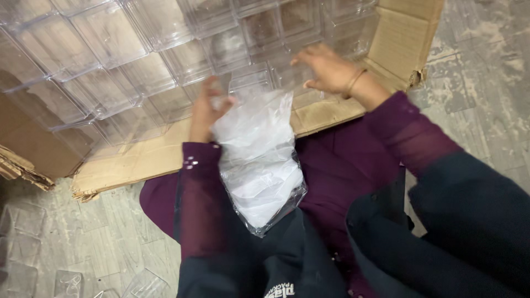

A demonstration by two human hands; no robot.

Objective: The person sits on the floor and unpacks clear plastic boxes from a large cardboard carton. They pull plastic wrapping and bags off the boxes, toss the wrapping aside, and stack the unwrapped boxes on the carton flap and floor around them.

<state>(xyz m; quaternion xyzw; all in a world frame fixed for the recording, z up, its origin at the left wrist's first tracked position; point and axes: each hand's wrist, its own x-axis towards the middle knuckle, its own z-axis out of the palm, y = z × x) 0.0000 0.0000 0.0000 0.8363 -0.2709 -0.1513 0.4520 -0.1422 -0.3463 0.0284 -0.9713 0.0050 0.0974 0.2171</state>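
Two hands: left hand (203, 110) fingers grip plastic bag (259, 160) top edge.

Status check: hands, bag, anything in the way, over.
Left hand grips top of clear plastic bag on lap. Right hand open, resting on clear boxes in cardboard carton. Nothing between them.

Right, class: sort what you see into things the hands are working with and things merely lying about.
In use:
left hand
right hand
clear plastic bag
clear plastic boxes

Lying about:
flattened cardboard
loose clear boxes on the floor
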